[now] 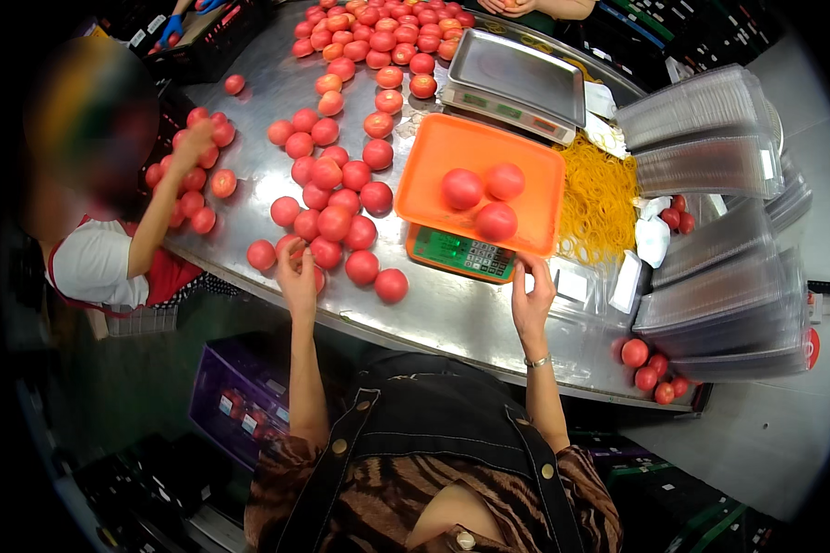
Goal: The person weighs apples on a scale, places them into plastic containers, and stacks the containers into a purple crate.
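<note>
My left hand is at the near edge of a loose group of tomatoes, its fingertips at one tomato that the hand partly hides; whether it grips it I cannot tell. Three tomatoes lie in an orange plastic tray on a digital scale with a green panel and keypad. My right hand is at the tray's near right corner, beside the scale, fingertips close to the rim; whether they pinch it is unclear. Yellow rubber bands lie in a heap right of the tray.
A second scale with a steel pan stands behind the tray. Stacked clear plastic containers line the right side, with several tomatoes near them. A co-worker's arm reaches over tomatoes at left. A purple crate sits below the table edge.
</note>
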`<action>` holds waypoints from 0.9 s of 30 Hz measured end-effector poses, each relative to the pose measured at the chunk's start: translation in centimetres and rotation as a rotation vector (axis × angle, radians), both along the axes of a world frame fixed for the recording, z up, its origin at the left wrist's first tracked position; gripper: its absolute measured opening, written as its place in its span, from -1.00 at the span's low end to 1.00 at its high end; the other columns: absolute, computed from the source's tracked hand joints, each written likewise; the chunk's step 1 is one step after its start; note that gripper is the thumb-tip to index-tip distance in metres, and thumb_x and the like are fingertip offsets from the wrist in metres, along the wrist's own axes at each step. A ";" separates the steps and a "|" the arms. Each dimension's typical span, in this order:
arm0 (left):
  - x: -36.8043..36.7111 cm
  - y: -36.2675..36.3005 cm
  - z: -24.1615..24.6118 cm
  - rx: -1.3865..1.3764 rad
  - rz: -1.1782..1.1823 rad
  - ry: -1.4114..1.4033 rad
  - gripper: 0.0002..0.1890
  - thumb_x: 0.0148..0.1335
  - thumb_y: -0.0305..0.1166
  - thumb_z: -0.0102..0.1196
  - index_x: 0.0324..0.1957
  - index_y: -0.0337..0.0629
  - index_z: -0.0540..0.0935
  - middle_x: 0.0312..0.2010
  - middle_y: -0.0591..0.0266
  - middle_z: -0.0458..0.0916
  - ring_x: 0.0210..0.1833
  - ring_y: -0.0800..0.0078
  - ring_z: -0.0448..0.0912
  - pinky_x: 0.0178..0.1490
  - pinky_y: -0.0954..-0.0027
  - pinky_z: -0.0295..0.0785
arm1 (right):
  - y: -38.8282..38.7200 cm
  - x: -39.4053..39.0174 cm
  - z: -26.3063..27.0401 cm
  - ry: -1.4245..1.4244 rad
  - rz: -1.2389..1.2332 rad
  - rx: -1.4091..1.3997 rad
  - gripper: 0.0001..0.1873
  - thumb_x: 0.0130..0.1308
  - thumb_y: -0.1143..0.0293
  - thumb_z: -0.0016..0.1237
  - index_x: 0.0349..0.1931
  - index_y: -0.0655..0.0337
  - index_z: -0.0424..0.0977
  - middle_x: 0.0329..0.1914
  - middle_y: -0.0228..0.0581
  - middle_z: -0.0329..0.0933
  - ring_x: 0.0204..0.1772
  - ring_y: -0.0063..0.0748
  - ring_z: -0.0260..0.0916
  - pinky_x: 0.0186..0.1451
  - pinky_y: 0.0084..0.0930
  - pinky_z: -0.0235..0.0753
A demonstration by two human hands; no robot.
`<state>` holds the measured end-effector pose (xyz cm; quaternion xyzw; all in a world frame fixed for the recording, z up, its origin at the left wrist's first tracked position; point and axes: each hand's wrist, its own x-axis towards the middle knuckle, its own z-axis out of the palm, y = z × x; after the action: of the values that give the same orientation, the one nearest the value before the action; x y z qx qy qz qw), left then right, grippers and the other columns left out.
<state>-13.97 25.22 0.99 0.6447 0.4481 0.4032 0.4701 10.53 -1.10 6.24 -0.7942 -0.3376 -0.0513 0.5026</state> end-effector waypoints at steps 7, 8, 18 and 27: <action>1.7 -0.9 0.3 0.049 0.016 -0.068 -0.74 0.21 -0.48 0.02 -0.04 -0.23 0.46 -0.26 0.26 0.52 -0.48 0.71 0.41 -0.56 0.65 0.27 | 4.9 2.3 0.7 -0.226 0.095 -0.175 -0.41 0.05 0.37 0.14 0.12 0.27 0.25 0.12 0.05 0.24 0.14 0.05 0.21 0.16 -0.23 0.27; 1.5 -1.1 0.9 -0.026 0.033 -0.015 -0.74 0.21 -0.48 0.02 -0.04 -0.25 0.47 -0.27 0.23 0.53 -0.45 0.66 0.43 -0.49 0.62 0.33 | 5.5 2.6 0.5 -0.253 0.093 -0.239 -0.40 0.04 0.37 0.14 0.12 0.24 0.26 0.13 0.05 0.23 0.14 0.04 0.22 0.16 -0.23 0.28; 1.8 -5.5 -2.5 0.246 -0.297 0.376 -0.34 -0.04 -0.40 0.24 0.16 -0.16 0.30 0.07 -0.04 0.32 0.10 0.04 0.32 0.19 0.18 0.23 | 4.6 -1.3 0.3 0.018 0.428 -0.177 -0.50 -0.08 0.42 0.18 -0.07 0.24 0.32 -0.04 -0.02 0.30 0.06 0.00 0.26 0.10 -0.24 0.32; 3.0 -4.2 -3.1 0.257 -0.485 0.585 -0.29 -0.09 -0.32 0.24 0.18 0.01 0.28 0.09 -0.03 0.25 0.11 -0.08 0.26 0.17 0.10 0.24 | 3.5 -7.1 -6.9 0.055 0.724 -0.368 -0.45 -0.07 0.28 0.15 -0.04 0.25 0.32 -0.02 0.03 0.29 0.04 0.06 0.24 0.10 -0.20 0.32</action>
<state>-11.01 21.04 -2.14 0.8730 0.3437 0.1326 0.3195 3.43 2.39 -0.70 -0.7017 -0.5856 0.2115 0.3463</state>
